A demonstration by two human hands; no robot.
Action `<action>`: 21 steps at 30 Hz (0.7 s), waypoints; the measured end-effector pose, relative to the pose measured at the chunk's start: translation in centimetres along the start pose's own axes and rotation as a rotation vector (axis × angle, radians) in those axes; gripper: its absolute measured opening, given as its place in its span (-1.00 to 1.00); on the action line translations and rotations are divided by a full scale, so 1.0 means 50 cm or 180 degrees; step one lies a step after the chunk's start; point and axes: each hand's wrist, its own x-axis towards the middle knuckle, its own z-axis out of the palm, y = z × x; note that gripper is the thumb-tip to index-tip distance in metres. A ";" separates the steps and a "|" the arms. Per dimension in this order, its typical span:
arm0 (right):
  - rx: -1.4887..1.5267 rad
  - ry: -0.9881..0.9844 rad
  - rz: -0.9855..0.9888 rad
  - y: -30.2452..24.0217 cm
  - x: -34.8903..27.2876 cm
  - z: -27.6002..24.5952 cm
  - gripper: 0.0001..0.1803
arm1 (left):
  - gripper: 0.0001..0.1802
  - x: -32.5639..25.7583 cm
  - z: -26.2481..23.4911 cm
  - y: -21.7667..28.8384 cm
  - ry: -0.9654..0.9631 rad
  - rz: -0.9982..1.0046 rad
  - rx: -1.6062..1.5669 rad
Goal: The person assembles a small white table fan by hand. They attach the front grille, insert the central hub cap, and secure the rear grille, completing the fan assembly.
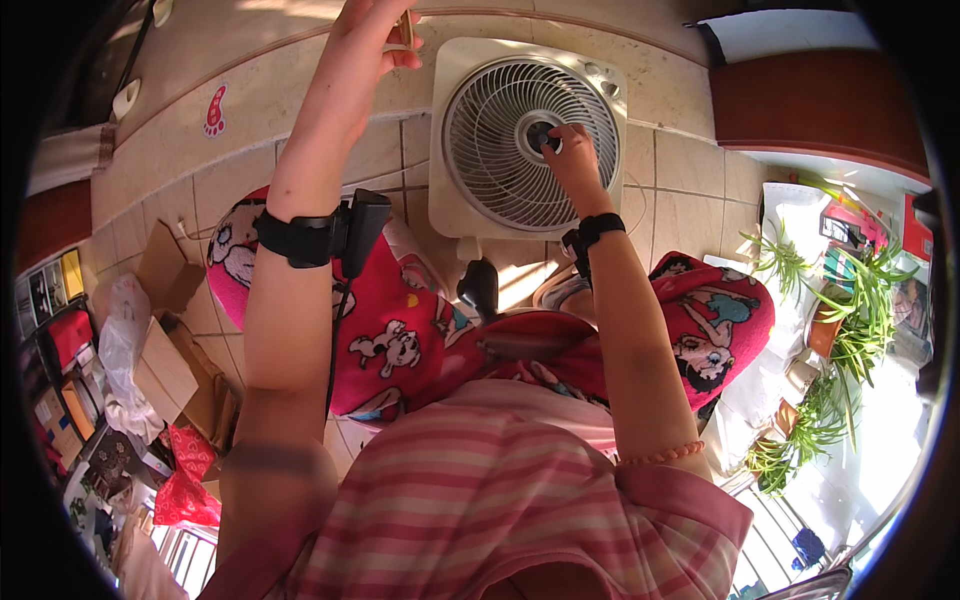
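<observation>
A square, cream-coloured box fan (440, 150) lies on the tiled floor ahead of me, its round spiral grille facing up. Over its middle, my right hand (575, 165) pinches the dark round knob (541, 137) at the grille's hub. My left hand (400, 50) is raised at the top edge, beyond the fan's far left corner, and partly cut off by the frame. Its fingers curl around a thin, tan-edged thing (406, 29) whose kind I cannot make out. A glossy black object (478, 287) of unclear kind is between my knees, just below the fan.
A stone step (290, 100) with a red footprint sticker (214, 110) runs behind the fan. Open cardboard boxes (165, 370) and a clear plastic bag (125, 340) crowd the left. Potted green plants (860, 310) stand at the right. A dark cable (336, 350) hangs from my left wrist strap.
</observation>
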 end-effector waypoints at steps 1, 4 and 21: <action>0.0117 -0.0369 0.0064 -0.011 0.006 -0.001 -0.59 | -0.64 -0.001 0.002 0.005 -0.0021 -0.0017 -0.0015; -0.0194 -0.1480 0.0535 -0.050 0.012 -0.002 -0.43 | -0.63 -0.003 0.003 0.017 0.0018 0.0010 0.0004; -0.0227 -0.0789 0.0119 -0.033 -0.044 0.051 -0.44 | -0.63 -0.005 -0.061 0.044 0.0370 0.0175 -0.0359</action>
